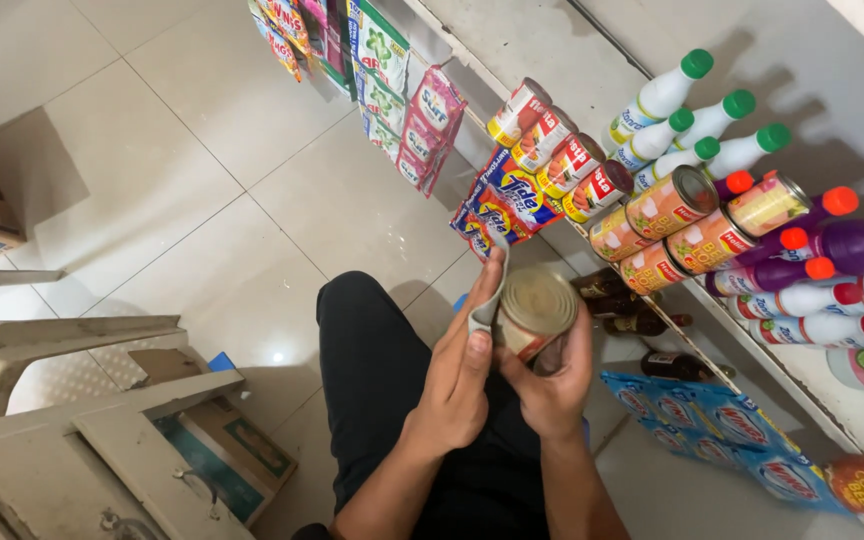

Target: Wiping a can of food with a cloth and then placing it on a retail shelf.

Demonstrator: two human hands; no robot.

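Note:
My right hand (555, 388) grips a tin can (537, 308) from below, its dull round lid facing the camera. My left hand (464, 368) presses a small grey cloth (485, 305) against the can's left side. Both hands are over my lap, with black trousers (377, 380) underneath. Just beyond the can is a white shelf (752, 350) with rows of similar cans (674, 225) lying on their sides.
White bottles with green caps (687, 115), purple and white bottles with red caps (832, 265), and hanging sachet strips (422, 125) line the shelf. Blue packets (712, 420) hang below, with dark bottles (632, 310) behind. A beige plastic stool (62, 400) and a cardboard box (222, 440) stand at left on the tiled floor.

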